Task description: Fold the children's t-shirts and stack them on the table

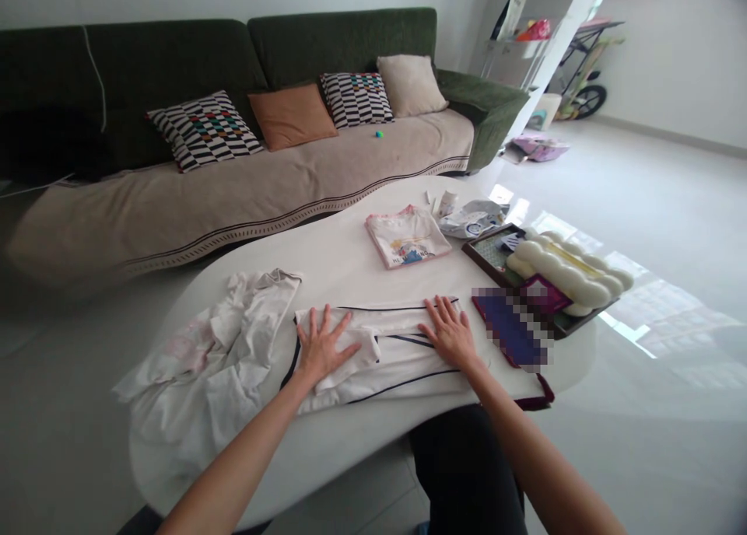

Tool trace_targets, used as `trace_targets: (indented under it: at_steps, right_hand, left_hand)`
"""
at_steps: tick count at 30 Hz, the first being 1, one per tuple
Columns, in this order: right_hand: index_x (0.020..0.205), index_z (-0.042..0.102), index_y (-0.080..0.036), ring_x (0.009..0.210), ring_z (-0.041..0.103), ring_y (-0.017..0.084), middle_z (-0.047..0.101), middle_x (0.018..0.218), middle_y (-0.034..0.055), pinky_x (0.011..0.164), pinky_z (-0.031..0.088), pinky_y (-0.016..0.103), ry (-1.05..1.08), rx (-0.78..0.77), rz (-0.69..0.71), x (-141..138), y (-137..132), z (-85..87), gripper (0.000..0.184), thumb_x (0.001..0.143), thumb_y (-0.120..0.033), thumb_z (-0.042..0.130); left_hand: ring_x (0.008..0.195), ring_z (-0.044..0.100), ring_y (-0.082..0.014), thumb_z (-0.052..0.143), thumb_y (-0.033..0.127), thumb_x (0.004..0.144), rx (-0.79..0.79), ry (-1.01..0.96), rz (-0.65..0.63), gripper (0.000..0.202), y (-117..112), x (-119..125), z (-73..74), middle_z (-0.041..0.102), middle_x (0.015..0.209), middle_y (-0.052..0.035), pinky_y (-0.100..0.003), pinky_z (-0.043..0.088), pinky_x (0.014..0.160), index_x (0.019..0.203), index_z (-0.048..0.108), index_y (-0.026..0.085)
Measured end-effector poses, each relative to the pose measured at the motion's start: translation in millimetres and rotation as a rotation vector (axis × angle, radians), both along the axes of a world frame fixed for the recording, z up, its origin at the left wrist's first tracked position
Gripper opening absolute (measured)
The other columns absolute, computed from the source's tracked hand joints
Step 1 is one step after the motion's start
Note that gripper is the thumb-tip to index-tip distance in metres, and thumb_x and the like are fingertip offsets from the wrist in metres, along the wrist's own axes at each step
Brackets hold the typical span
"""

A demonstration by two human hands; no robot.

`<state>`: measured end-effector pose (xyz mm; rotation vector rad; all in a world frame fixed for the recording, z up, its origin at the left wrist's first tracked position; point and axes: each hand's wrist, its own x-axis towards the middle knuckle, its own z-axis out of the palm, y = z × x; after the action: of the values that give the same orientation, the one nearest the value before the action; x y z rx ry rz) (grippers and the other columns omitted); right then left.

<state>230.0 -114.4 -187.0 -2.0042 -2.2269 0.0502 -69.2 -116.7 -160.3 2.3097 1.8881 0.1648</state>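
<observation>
A white shirt with dark blue trim (402, 383) lies partly folded on the white table in front of me. My left hand (322, 348) rests flat on its left end, fingers spread, beside a folded-in sleeve. On the right end, my right hand (450, 331) lies palm down with its fingers stretched out. Both hands press on the cloth without gripping it. To the left is a crumpled pile of white clothing (233, 348) with a pinkish print. Beyond my hands sits a neatly folded white T-shirt (408, 238) with pink edging and a printed picture.
On the right of the white table (257, 259) stands a tray (490, 264) holding a puffy cream tissue box cover (569, 270). A blurred-out flat item (513, 329) lies near my right hand. A crinkled packet (474, 218) and small bottle (448, 203) are behind. A green sofa (344, 41) runs along the back.
</observation>
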Motion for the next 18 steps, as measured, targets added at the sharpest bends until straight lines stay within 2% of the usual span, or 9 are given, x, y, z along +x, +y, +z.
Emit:
trace_targets:
  at_steps: [2, 5, 8, 10, 13, 15, 16, 18]
  right_hand:
    - [0.140, 0.017, -0.024, 0.132, 0.015, 0.025, 0.024, 0.144, 0.0067, 0.100, 0.020, 0.054, -0.011, -0.020, -0.030, 20.8, -1.6, 3.1, 0.059, 0.088, -0.052, 0.023]
    - [0.137, 0.025, -0.022, 0.130, 0.023, 0.024, 0.031, 0.141, 0.0076, 0.098, 0.024, 0.053, 0.004, -0.068, 0.023, 40.3, 3.1, 13.1, 0.052, 0.090, -0.043, 0.025]
    - [0.131, 0.037, -0.017, 0.126, 0.031, 0.023, 0.038, 0.136, 0.0107, 0.098, 0.030, 0.044, 0.100, -0.097, 0.059, 49.5, 14.9, 23.4, 0.045, 0.088, -0.027, 0.030]
    - [0.125, 0.044, -0.014, 0.120, 0.039, 0.020, 0.046, 0.128, 0.0119, 0.096, 0.032, 0.035, 0.158, -0.116, 0.080, 51.7, 21.1, 27.8, 0.043, 0.085, -0.019, 0.033]
    - [0.110, 0.056, -0.014, 0.101, 0.051, 0.019, 0.060, 0.103, 0.0105, 0.088, 0.037, 0.028, 0.186, -0.154, 0.085, 52.7, 20.6, 30.7, 0.034, 0.080, -0.016, 0.039]
    - [0.096, 0.060, -0.013, 0.088, 0.054, 0.018, 0.062, 0.088, 0.0091, 0.080, 0.038, 0.026, 0.202, -0.179, 0.056, 54.1, 13.5, 31.9, 0.026, 0.076, -0.018, 0.044]
    - [0.089, 0.061, -0.013, 0.084, 0.055, 0.018, 0.062, 0.083, 0.0087, 0.077, 0.039, 0.025, 0.213, -0.191, 0.035, 55.2, 8.5, 32.6, 0.022, 0.075, -0.018, 0.046]
    - [0.077, 0.061, -0.013, 0.075, 0.055, 0.016, 0.060, 0.076, 0.0078, 0.069, 0.038, 0.024, 0.243, -0.214, -0.011, 58.3, -3.3, 34.8, 0.016, 0.073, -0.021, 0.047]
  left_hand:
    - [0.130, 0.001, -0.0418, 0.043, 0.067, 0.072, -0.008, 0.001, -0.027, 0.070, 8.6, -2.1, -0.5, 0.012, 0.147, -0.0052, -0.068, 0.005, 0.093, 0.134, 0.027, 0.040]
    - [0.131, 0.000, -0.0401, 0.044, 0.065, 0.072, -0.033, 0.014, -0.105, 0.069, 23.7, -5.6, -1.9, 0.012, 0.147, -0.0042, -0.067, 0.004, 0.094, 0.134, 0.027, 0.039]
    - [0.132, 0.000, -0.0377, 0.046, 0.063, 0.072, -0.070, 0.045, -0.216, 0.068, 46.2, -10.2, 0.6, 0.011, 0.147, -0.0042, -0.064, 0.001, 0.097, 0.133, 0.029, 0.038]
    - [0.132, 0.001, -0.0361, 0.047, 0.062, 0.073, -0.106, 0.068, -0.302, 0.067, 65.5, -11.1, 6.9, 0.012, 0.147, -0.0045, -0.062, 0.000, 0.098, 0.133, 0.030, 0.037]
    - [0.133, 0.006, -0.0338, 0.049, 0.056, 0.076, -0.111, 0.100, -0.369, 0.063, 86.9, -2.6, 22.8, 0.014, 0.147, -0.0062, -0.062, 0.003, 0.098, 0.133, 0.032, 0.036]
    - [0.132, 0.010, -0.0322, 0.048, 0.046, 0.080, -0.034, 0.099, -0.332, 0.058, 80.1, 13.0, 33.4, 0.016, 0.146, -0.0099, -0.061, 0.008, 0.099, 0.133, 0.033, 0.030]
    - [0.132, 0.012, -0.0311, 0.046, 0.041, 0.082, 0.011, 0.084, -0.308, 0.055, 66.8, 24.0, 36.8, 0.018, 0.145, -0.0125, -0.058, 0.012, 0.100, 0.133, 0.034, 0.025]
    - [0.131, 0.017, -0.0286, 0.040, 0.037, 0.085, 0.068, 0.026, -0.312, 0.053, 20.5, 51.2, 36.9, 0.022, 0.143, -0.0173, -0.049, 0.019, 0.102, 0.132, 0.036, 0.014]
